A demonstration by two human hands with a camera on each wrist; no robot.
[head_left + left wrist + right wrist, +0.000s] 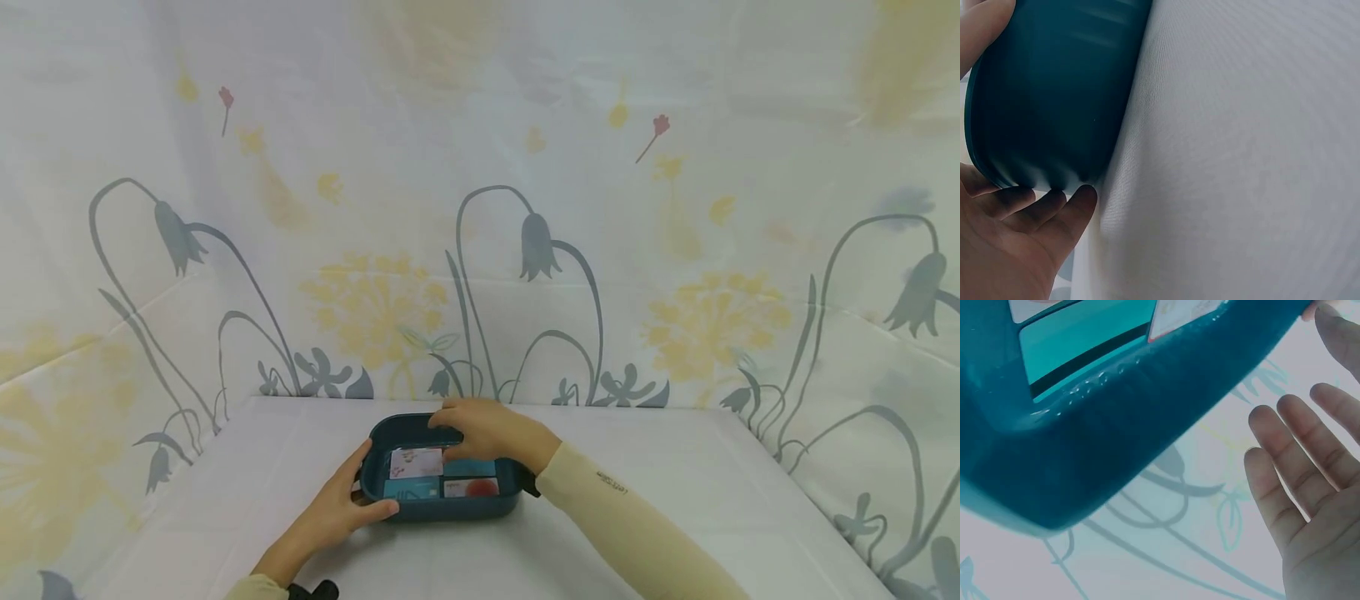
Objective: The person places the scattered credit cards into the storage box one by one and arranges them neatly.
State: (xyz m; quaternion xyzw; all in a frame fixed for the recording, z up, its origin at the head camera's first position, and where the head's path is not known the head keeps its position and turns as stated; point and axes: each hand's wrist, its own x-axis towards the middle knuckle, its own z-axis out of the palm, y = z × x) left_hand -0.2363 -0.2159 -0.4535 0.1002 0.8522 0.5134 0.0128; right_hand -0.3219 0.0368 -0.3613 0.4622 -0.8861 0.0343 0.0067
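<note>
A dark teal plastic box [457, 511], open at the top, stands on the white table. My left hand [337, 504] holds its left end, thumb against the front wall; in the left wrist view the fingertips touch the box's side [1054, 94]. Flat on its floor lie a white card with red print [415, 462], a blue card [411, 488], a card with a red circle [471, 487] and another blue card [474, 469]. Over the back right of the box is my right hand [483, 429]. The right wrist view shows its fingers extended, holding nothing.
The white tabletop [637, 475] spreads to both sides and in front of the box. Behind it hangs a pale cloth backdrop [495, 150] printed with grey and yellow flowers, which meets the table's back edge.
</note>
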